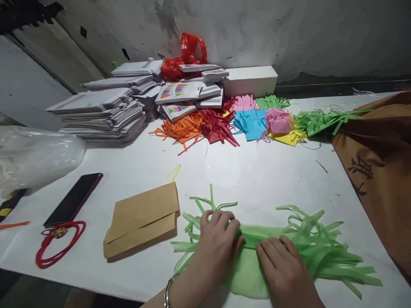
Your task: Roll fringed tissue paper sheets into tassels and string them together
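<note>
A stained grey wall backs the white table, where a folded brown paper lies near the front. Immediately right of it sits the green paper, thin and slightly see-through, its ends cut into loose, curling strips. Its middle is smooth: a darker folded band shows between the hands, and a paler flap spreads toward the person. Its long axis runs crosswise, dipping a little nearer the person at the right; one fringe points toward the brown paper, the other away.

The left hand lies over the fringe end nearest the brown paper, fingers half bent and slightly spread. The right hand, farther off, rests on the middle with fingers together and curled. Both touch the sheet; whether they pinch it, I can't tell from here.

Left of the brown paper lies a phone; well beyond it, fringed bundles.
</note>
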Demonstrator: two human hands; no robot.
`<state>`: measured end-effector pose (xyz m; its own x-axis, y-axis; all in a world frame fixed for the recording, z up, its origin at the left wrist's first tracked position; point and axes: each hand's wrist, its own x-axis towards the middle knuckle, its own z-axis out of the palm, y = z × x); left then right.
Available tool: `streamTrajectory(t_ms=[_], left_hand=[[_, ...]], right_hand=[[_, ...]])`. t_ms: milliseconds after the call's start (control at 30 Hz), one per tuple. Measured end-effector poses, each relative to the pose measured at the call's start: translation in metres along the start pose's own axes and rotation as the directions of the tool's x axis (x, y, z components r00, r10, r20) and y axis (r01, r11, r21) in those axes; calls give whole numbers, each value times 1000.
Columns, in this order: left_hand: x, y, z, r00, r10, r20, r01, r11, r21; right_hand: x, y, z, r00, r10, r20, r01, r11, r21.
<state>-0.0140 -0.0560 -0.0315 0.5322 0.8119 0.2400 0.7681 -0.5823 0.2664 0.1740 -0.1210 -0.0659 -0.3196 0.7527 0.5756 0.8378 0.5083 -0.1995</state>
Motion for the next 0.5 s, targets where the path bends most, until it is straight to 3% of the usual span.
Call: streamTrajectory(t_ms=[100, 167, 367, 500], left_hand=[[-4, 2, -8, 981, 187, -56, -190, 980, -60], [-6, 3, -9, 967, 250, -38, -252, 966, -64], [-10, 1, -5, 945, 311, 104, -307, 950, -53], [-15, -3, 2, 960, 256, 110, -251, 966, -59]], right_hand=[[2, 0, -1, 997, 80, 10, -81, 992, 99], [6, -3, -2, 996, 94, 2, -94, 987, 129], [3, -2, -6, 999, -10, 48, 8, 999, 43], [-18, 11, -13, 995, 87, 55, -89, 996, 28]])
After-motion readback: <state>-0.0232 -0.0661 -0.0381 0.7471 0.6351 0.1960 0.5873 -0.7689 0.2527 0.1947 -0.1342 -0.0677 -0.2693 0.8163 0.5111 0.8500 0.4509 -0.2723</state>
